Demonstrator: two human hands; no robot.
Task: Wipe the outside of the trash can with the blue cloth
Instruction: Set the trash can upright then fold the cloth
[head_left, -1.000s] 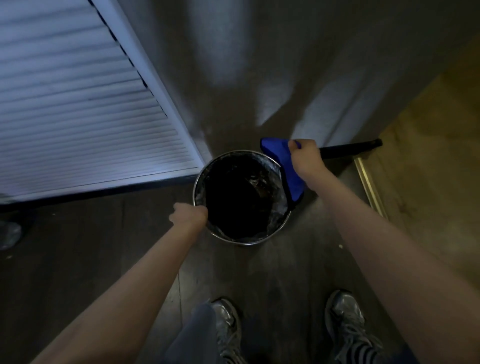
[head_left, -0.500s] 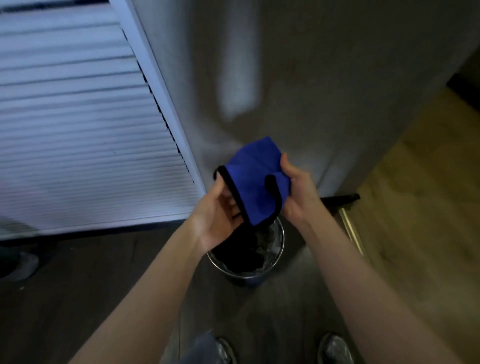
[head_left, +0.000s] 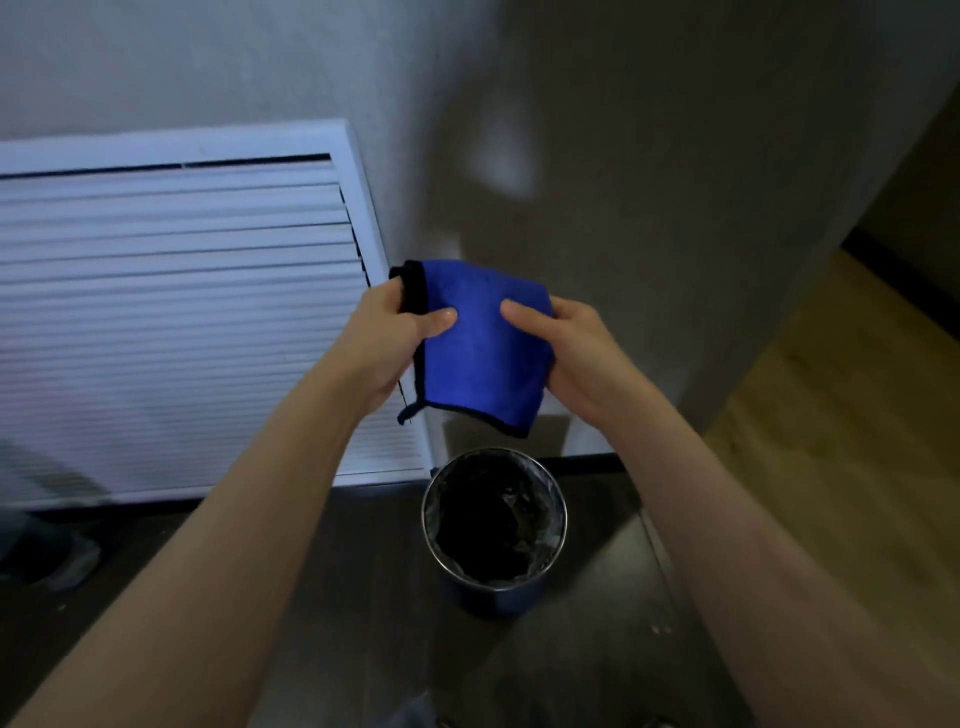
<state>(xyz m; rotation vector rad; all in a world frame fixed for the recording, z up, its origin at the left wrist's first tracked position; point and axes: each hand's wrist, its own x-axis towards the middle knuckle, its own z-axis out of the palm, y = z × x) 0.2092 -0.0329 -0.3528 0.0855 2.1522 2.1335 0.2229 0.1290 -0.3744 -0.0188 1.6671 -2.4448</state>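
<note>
- Cloth (head_left: 480, 348): blue with black hem, folded, hanging at centre frame, well above the can and not touching it.
- Left hand (head_left: 392, 338): pinching the cloth's left hemmed edge, thumb lying across the front face.
- Right hand (head_left: 576, 358): gripping the cloth's right side, thumb on the front, the other fingers hidden behind the fabric.
- Can (head_left: 493, 525): round, metal, standing upright on the floor at lower centre, with a dark liner showing inside. Only a narrow strip of its outer side is showing below the rim.
- Step in hand, as judged: folding or regripping the cloth between wiping passes; no wiping is happening at this moment.
- Next move, as judged: calling for one hand to carry the cloth down to the can's outer side, with the other steadying the rim.
- Edges: a louvred panel (head_left: 171, 322) is filling the left of the frame and a wall (head_left: 649, 218) is standing at upper right; the can is sitting near both.
- Open room: dark floor (head_left: 337, 623) is lying free in front of and to the left of the can, and lighter flooring is opening at the right edge.
</note>
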